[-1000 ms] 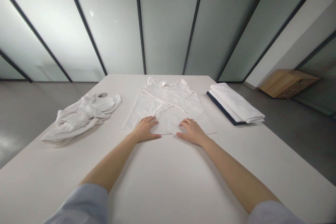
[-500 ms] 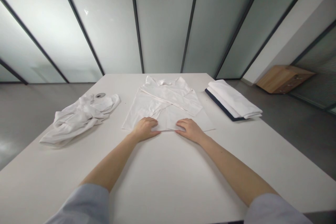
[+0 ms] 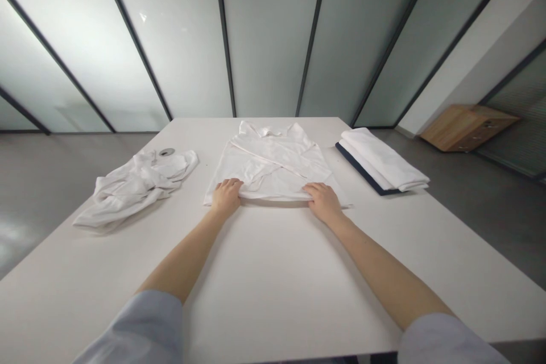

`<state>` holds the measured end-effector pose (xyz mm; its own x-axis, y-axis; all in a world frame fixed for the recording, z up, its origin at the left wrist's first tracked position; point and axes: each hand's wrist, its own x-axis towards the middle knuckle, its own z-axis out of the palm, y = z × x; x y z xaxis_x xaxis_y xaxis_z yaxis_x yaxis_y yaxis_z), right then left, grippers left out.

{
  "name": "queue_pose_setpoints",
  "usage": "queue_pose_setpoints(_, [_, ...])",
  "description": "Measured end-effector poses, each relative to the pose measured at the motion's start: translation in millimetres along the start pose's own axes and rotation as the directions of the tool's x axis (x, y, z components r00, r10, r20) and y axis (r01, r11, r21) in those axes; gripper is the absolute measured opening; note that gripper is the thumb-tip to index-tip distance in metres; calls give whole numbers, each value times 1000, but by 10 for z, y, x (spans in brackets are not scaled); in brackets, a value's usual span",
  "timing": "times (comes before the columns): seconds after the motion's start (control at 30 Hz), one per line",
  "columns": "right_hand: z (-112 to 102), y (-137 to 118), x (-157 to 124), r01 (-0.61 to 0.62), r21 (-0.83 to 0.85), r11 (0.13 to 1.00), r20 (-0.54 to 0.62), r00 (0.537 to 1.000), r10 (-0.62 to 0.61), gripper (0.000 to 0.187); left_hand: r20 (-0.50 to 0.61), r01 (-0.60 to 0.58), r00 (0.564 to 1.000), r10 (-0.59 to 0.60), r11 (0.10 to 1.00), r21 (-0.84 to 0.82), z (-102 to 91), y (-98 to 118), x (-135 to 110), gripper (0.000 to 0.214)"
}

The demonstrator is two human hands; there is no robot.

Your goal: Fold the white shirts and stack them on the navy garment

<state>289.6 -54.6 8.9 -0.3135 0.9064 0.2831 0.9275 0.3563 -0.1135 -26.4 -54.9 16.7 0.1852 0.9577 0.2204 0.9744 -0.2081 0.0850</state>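
A white shirt lies spread on the table, its collar at the far end and its sleeves folded across the body. My left hand grips the near hem toward its left side, fingers on top and the thumb hidden. Toward the right side of the same hem, my right hand is closed on the cloth, its fingers also on top. Between the two hands the hem is lifted slightly off the table, with a thin shadow under it.
On the white table, a crumpled white garment lies at the left beside a round grey cable grommet. Folded white cloth rests on a dark folded cloth at the right. A wooden cabinet stands beyond on the floor.
My hands have moved apart along the hem, the left one leftward and the right one rightward. The hem between them has risen a little from the table.
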Motion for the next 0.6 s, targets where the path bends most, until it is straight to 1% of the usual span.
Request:
queue_pose_setpoints(0.07, [-40,101,5,-112,-40,993,-49,993,110,40,-33,115,993,-114,993,14,-46,-86,7,45])
queue_pose_setpoints(0.13, [-66,197,8,-199,-71,977,-66,979,195,35,-64,211,976,-210,978,10,-83,-166,10,39])
queue_pose_setpoints(0.23, [-46,314,9,-272,-74,960,-16,962,271,32,-83,317,943,-321,947,-51,-89,-266,20,39])
queue_pose_setpoints(0.3, [13,370,13,-297,-26,955,17,955,297,35,-65,337,936,-346,934,-120,-61,-316,39,45])
queue_pose_setpoints(0.37, [89,408,20,-270,69,960,8,963,270,41,-21,302,950,-311,935,-188,-26,-345,61,52])
queue_pose_setpoints(0.43, [150,425,28,-190,168,967,-23,980,196,46,29,231,973,-231,945,-229,-3,-348,76,57])
queue_pose_setpoints(0.5, [169,418,31,-115,221,969,-12,993,121,44,60,153,988,-143,962,-225,-3,-329,81,56])
queue_pose_setpoints(0.53, [158,406,32,-103,224,969,12,995,103,40,69,124,991,-112,971,-203,-13,-314,83,53])
queue_pose_setpoints(0.6, [100,374,33,-120,193,974,68,992,109,34,78,104,993,-94,986,-133,-51,-285,92,44])
